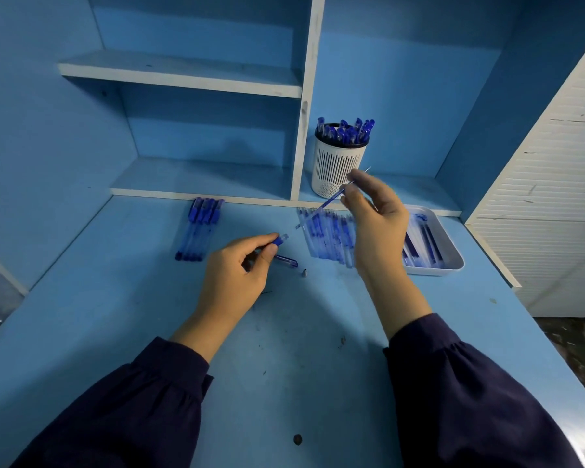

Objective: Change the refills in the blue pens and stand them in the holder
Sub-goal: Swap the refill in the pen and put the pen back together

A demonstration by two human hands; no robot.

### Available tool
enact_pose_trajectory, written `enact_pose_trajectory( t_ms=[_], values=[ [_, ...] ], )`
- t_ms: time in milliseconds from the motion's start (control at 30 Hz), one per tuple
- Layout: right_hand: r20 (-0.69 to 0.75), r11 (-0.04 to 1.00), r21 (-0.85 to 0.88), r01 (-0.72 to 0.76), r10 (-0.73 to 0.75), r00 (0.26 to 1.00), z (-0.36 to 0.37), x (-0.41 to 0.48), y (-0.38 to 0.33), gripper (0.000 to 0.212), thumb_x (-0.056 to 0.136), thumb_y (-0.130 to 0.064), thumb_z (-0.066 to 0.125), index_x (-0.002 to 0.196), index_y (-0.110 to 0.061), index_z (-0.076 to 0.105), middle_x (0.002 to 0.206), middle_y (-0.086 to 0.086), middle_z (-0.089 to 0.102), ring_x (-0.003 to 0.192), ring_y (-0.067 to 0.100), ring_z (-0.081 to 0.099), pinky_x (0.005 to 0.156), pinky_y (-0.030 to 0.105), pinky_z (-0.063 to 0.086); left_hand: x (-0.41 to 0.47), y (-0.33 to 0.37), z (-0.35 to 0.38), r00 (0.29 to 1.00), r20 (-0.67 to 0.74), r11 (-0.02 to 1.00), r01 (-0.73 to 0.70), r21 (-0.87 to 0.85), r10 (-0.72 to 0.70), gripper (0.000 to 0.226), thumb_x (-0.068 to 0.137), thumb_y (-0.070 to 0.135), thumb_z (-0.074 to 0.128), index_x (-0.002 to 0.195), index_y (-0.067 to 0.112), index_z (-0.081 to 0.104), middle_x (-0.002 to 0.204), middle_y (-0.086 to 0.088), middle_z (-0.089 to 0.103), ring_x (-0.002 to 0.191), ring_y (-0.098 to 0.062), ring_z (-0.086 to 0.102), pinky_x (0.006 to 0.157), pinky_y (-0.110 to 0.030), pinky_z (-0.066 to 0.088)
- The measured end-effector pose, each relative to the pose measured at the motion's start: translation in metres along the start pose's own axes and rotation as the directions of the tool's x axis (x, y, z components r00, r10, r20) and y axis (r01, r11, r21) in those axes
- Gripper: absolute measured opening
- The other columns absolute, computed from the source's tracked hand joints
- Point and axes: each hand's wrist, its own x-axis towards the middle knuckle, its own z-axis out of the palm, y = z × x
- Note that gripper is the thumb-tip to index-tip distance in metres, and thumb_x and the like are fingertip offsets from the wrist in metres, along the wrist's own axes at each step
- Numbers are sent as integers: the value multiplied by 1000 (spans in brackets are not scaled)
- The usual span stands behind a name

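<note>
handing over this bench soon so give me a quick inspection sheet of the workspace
surface: blue desk, scuffed, dark specks
job's things: pen barrel, refill, blue pens lying left, row of refills, white holder with pens standing in it, tray of what look like refills
clutter: loose pen cap and metal tip mid-desk
grips: left hand grips the barrel; right hand pinches the refill, apart from the barrel
cables: nothing seen
surroundings: blue shelves, white slatted panel at right

Study nook: blue desk (284,366), shelves (183,74)
</note>
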Motion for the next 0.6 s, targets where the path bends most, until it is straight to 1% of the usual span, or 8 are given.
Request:
enact_pose_trajectory(
  t_ms=[100,200,267,300,367,433,500,600],
  values=[
    [86,989,-121,-87,98,991,-1,24,9,23,89,2,62,100,-15,71,97,-1,72,82,8,66,82,23,54,6,-2,1,999,-27,999,-40,23,41,22,94,12,66,114,14,73,96,5,71,79,-13,62,68,-22,51],
    [228,932,-315,-178,257,939,4,42,24,26,87,6,60,107,-6,70,93,6,70,79,13,64,80,26,55,13,-4,3,995,-47,995,-89,42,91,26,94,11,62,118,13,70,100,4,68,85,-6,60,74,-14,49],
    [296,880,-443,-174,326,898,10,49,31,28,86,7,60,110,-4,70,93,8,69,81,15,63,86,30,56,19,-7,4,991,-57,991,-116,63,120,27,94,11,60,120,12,69,102,3,67,86,-6,60,78,-15,50],
    [325,849,-508,-145,344,881,13,52,33,29,85,6,61,110,-5,70,94,8,70,81,16,63,89,32,56,21,-8,5,990,-60,989,-127,74,131,28,94,11,60,120,11,69,103,3,67,86,-6,60,79,-16,50],
    [372,795,-603,-65,352,859,18,58,37,30,85,7,61,109,-7,72,94,8,71,80,16,63,86,34,56,26,-10,6,987,-68,987,-139,81,144,27,94,10,60,119,10,69,102,4,67,85,-5,60,79,-16,50],
    [410,735,-678,30,344,844,23,63,39,28,84,5,62,107,-7,73,93,8,71,75,13,62,78,26,57,31,-13,8,986,-77,986,-145,82,151,27,93,9,61,118,9,69,101,5,67,84,-6,60,78,-17,51],
    [441,644,-752,138,337,832,27,68,40,25,84,-1,66,106,-10,74,93,4,71,74,9,62,70,17,50,35,-15,10,986,-76,986,-146,80,152,26,93,9,61,118,9,69,100,4,67,84,-7,61,78,-19,52],
    [463,554,-802,224,339,819,29,71,44,21,82,-4,71,102,-9,75,95,3,71,82,9,61,72,15,43,40,-17,12,989,-77,991,-118,63,123,26,93,9,61,118,10,70,99,7,67,84,-7,61,78,-20,52]
  ],
)
